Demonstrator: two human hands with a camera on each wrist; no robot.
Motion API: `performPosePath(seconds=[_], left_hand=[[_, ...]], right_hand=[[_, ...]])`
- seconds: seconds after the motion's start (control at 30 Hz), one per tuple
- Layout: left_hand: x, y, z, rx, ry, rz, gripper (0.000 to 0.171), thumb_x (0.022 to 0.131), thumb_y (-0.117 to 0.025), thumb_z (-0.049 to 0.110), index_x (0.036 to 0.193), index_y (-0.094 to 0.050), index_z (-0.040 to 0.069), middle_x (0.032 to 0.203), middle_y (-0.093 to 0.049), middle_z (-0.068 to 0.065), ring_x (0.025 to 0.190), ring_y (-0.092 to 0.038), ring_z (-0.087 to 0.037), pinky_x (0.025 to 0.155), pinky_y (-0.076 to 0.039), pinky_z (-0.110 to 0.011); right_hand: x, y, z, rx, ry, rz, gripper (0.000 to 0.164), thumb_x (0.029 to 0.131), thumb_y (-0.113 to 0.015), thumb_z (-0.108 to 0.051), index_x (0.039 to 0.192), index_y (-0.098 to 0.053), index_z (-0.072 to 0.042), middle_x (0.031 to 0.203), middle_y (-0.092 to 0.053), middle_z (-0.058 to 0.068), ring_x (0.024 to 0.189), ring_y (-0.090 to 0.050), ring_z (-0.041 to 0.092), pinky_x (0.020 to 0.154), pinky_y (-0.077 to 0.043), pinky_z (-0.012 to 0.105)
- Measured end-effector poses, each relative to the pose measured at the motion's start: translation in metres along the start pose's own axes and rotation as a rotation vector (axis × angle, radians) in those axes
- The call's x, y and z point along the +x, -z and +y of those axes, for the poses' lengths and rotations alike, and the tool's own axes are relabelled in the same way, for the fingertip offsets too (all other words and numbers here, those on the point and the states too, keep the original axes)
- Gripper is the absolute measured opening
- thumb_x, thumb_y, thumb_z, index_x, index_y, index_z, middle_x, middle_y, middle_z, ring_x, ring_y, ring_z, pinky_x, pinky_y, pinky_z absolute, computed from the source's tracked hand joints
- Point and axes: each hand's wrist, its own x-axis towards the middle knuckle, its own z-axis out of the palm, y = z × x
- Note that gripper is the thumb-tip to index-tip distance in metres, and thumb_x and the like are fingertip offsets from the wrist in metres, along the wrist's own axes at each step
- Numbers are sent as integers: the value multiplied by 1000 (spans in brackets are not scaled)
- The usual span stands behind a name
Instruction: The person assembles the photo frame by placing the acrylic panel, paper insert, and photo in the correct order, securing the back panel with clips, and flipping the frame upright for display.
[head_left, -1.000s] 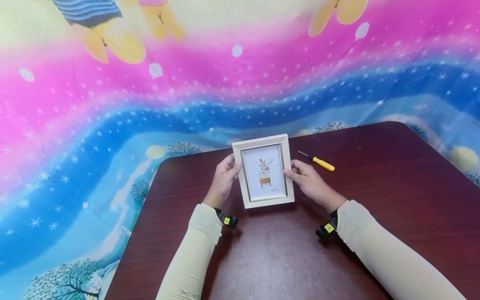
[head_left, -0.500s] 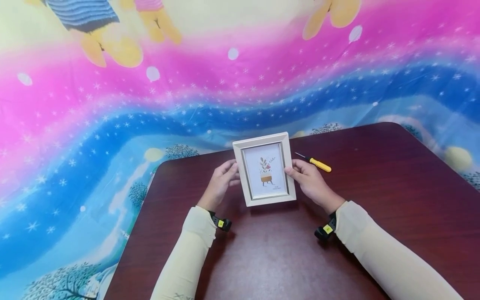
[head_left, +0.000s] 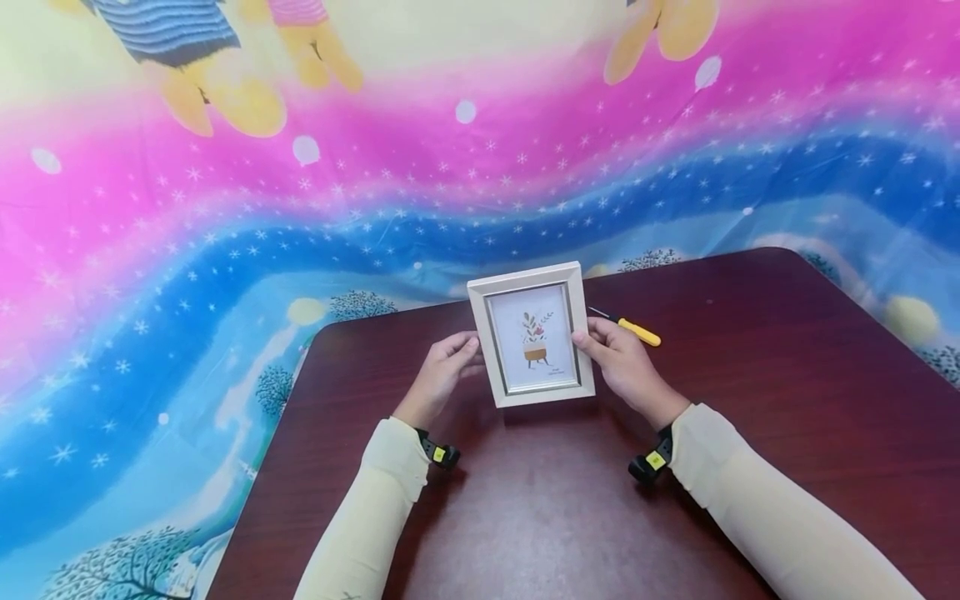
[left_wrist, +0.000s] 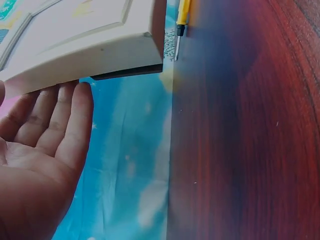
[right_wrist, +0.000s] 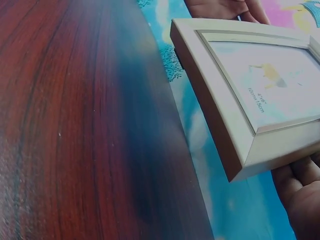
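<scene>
A white picture frame with a potted-plant print stands raised above the table, tilted slightly, its front facing me. My right hand grips its right edge, thumb on the front and fingers behind. At the left edge is my left hand, its fingers fairly straight. The left wrist view shows that hand's fingertips against the frame's side, with the palm away from it. In the right wrist view the frame shows its corner and size print, with right-hand fingers beneath it.
A screwdriver with a yellow handle lies on the dark reddish-brown table, just beyond my right hand. Behind the table's far edge hangs a colourful printed cloth. Black straps sit on both wrists.
My left hand has loosened and slid a little left, away from the frame's edge. The right hand keeps its grip, and the frame has shifted slightly up and right.
</scene>
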Motion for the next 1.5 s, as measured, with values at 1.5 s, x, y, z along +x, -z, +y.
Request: performPosePath(seconds=[1.5], left_hand=[[0, -16, -13, -76, 193, 124, 84, 93, -20, 73, 152, -32, 13, 147, -42, -14, 138, -35, -27, 111, -28, -49]], right_hand=[[4, -30, 14, 8, -13, 19, 46, 99, -57, -38, 129, -59, -2, 112, -68, 15, 102, -63, 24, 85, -52, 34]])
